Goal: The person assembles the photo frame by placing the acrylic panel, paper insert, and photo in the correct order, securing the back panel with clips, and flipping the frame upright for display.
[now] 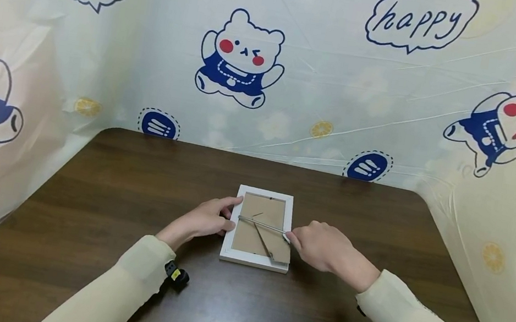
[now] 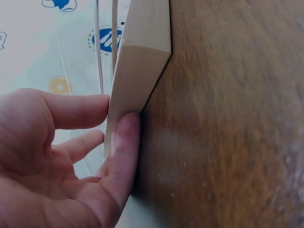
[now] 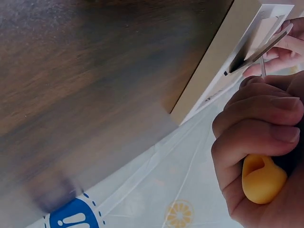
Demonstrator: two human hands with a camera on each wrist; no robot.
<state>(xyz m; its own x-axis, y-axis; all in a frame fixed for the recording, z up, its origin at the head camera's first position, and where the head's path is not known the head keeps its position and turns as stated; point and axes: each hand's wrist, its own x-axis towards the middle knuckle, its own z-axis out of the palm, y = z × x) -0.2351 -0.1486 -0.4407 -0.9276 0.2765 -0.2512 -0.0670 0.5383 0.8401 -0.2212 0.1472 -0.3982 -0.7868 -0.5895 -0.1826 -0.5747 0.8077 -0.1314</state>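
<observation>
A white picture frame (image 1: 248,260) lies back side up on the table. Its brown backing board (image 1: 262,204) sticks out of the recess at the lower right corner, and a thin dark strip (image 1: 262,239) slants across it. My left hand (image 1: 204,218) holds the frame's left side, digits against its edge (image 2: 137,71). In my right hand (image 1: 322,247) is a screwdriver with a yellow handle end (image 3: 263,183), the fingers curled round the handle. Its metal shaft (image 1: 261,224) reaches left over the backing board to the frame's left border.
The brown wooden table (image 1: 160,180) extends around the frame on all sides. A pale curtain (image 1: 310,80) printed with bears hangs behind and along both sides of it. A black device (image 1: 177,275) is strapped at the left wrist.
</observation>
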